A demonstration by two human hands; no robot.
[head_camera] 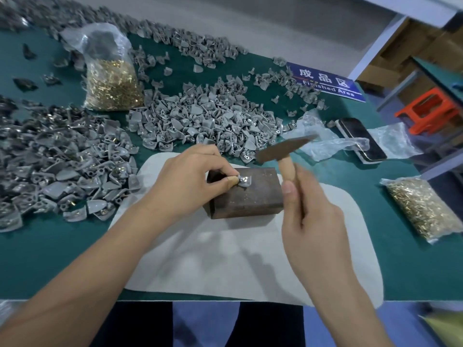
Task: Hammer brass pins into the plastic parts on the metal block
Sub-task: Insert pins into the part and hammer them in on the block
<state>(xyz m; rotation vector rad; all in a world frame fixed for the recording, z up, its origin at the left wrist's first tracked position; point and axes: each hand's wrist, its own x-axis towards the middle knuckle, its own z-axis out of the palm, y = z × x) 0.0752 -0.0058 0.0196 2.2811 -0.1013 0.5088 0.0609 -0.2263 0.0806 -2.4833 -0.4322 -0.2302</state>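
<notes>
Far left, a heap of grey plastic parts (57, 159) runs off the frame edge; brass glints among them, too small to read one by one. Behind it, a clear bag of brass pins (112, 83) stands upright, its top bunched and cloudy. A second, paler pile of grey parts (200, 121) fills the middle of the green worktop (50, 259), spilling toward the pale mat (225, 259).

Left hand (193, 184): thumb and fingers pinch a small grey plastic part (244, 182) on the top face of the metal block (246, 194), near its left rear corner. The fingertips cover much of the part; a pin there is likely but cannot be made out. The block sits on the mat's far half, with bare mat all round it and most toward the near edge.

Right hand (308, 216): grip closed round the wooden handle of the hammer (283, 151). The head is motion-blurred, raised above and just behind the block's right rear corner, not touching it.

Right of that: crumpled clear plastic (325, 144), a dark phone (360, 139) partly under it, a blue sign (325, 81) half covered by loose parts, and a flat bag of pins (423, 209) near the worktop's right edge. An orange stool (431, 111) stands beyond the edge.
</notes>
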